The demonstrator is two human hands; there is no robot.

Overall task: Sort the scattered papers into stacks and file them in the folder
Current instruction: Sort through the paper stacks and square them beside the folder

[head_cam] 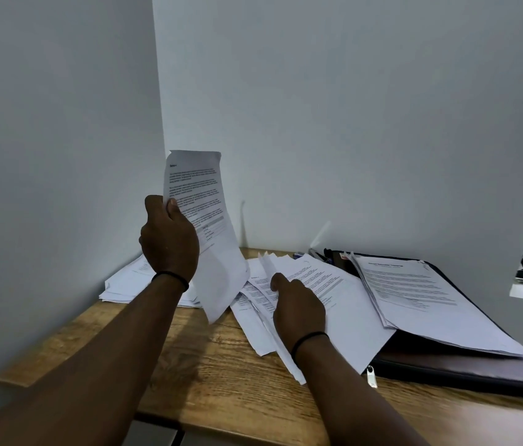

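Papers are what you are sorting, and they lie all over the wooden desk. Nearest to you, your right hand rests on the loose papers in the middle. Its fingers curl down onto the sheets, but you cannot tell if they pinch one. These sheets fan out, with their long sides running from you toward the wall.

Just left of that hand, your left hand holds one sheet up in the air. The thumb and fingers pinch its left edge. This sheet stands tall, top end up and bottom end hanging down over the desk.

To your right lies the dark folder, open and flat, with a neat stack on top, well apart from both hands.

Farther back on the left, behind your left wrist, sits another pile by the wall.
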